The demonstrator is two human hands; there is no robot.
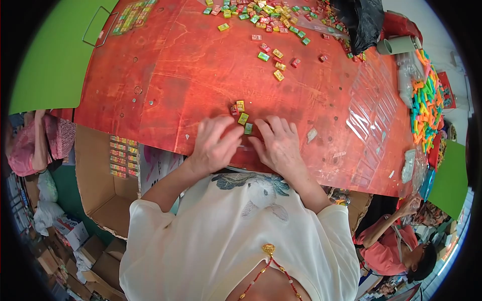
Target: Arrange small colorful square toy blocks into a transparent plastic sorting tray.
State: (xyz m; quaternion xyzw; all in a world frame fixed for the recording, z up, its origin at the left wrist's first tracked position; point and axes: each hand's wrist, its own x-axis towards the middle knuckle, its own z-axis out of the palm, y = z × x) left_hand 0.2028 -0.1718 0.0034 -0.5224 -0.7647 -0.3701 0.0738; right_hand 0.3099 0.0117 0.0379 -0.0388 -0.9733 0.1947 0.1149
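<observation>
Small candy-sized boxes lie in a short staggered line near the table's front edge: a yellow box (240, 106), a red box (234, 110), a second yellow box (243, 119) and a green box (248, 128). My left hand (215, 144) hovers just left of them, fingers bent and apart, slightly blurred, its fingertips close to the red box. On the other side, my right hand (281, 145) rests with fingers spread, its thumb and index finger nearest the green box. Neither hand shows anything held. Whether a fingertip touches a box is unclear.
Many similar boxes (271, 20) are heaped at the far side of the red table (191, 75). Clear plastic trays (371, 100) lie at the right, beside colourful plastic pieces (427, 105). A black bag (359, 25) stands behind. An open carton (95, 170) holds packed boxes at left.
</observation>
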